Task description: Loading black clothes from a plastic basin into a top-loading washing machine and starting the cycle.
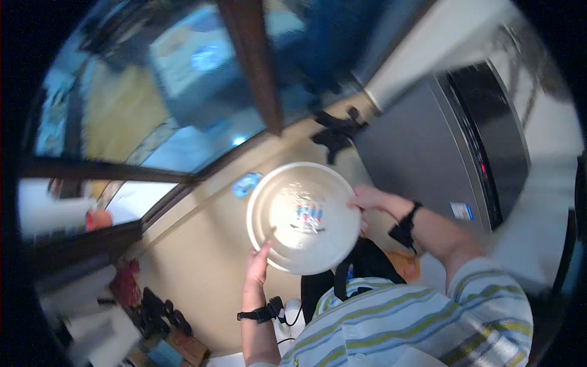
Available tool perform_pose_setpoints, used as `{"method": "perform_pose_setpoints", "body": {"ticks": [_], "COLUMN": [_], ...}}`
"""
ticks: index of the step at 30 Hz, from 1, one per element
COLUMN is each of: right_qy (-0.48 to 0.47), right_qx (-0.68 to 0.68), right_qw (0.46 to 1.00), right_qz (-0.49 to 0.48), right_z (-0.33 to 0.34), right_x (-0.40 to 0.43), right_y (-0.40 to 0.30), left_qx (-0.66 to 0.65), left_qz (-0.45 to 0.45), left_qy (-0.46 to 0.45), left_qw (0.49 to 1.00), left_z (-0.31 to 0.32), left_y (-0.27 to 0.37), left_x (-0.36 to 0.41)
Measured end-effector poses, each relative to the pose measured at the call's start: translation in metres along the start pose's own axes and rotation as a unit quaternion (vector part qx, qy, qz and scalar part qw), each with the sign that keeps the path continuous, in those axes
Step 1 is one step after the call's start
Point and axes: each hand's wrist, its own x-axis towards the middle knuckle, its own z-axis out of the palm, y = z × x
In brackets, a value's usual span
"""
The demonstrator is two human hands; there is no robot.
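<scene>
A round white basin (305, 218) with a coloured print on its bottom is held level in front of my body. My left hand (260, 265) grips its rim at the lower left, the thumb lying over the edge. On the right side of the rim, my right hand (367, 202) holds on, with some fingers hidden beneath. Both wrists carry black straps with small devices. Beyond the basin's upper left edge, a blue item (246, 185) lies on the floor; it is too blurred to tell what it is.
Ahead runs a dark-framed glass partition (270, 91). A grey appliance, apparently a refrigerator (417, 147), stands at the right. A black object (337, 133) lies on the floor beside it. At the lower left are shoes (158, 312) and a cardboard box (185, 346).
</scene>
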Motion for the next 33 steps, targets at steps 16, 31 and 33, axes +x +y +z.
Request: {"method": "perform_pose_setpoints", "body": {"ticks": [16, 31, 33], "right_qy": [-0.172, -0.226, -0.231], "right_qx": [0.035, -0.083, -0.073], "right_qw": [0.983, 0.969, 0.968], "right_qz": [-0.051, 0.050, 0.061], "right_z": [0.071, 0.110, 0.117], "right_x": [0.038, 0.114, 0.116], "right_y": [-0.128, -0.128, -0.132], "left_qx": [-0.181, -0.293, -0.286], "left_qz": [0.189, 0.086, 0.079], "left_qy": [0.231, 0.287, 0.279], "left_qw": [0.937, 0.908, 0.913], "left_z": [-0.031, -0.034, -0.049], "left_y": [-0.005, -0.038, -0.025], "left_x": [-0.134, -0.079, -0.079]}}
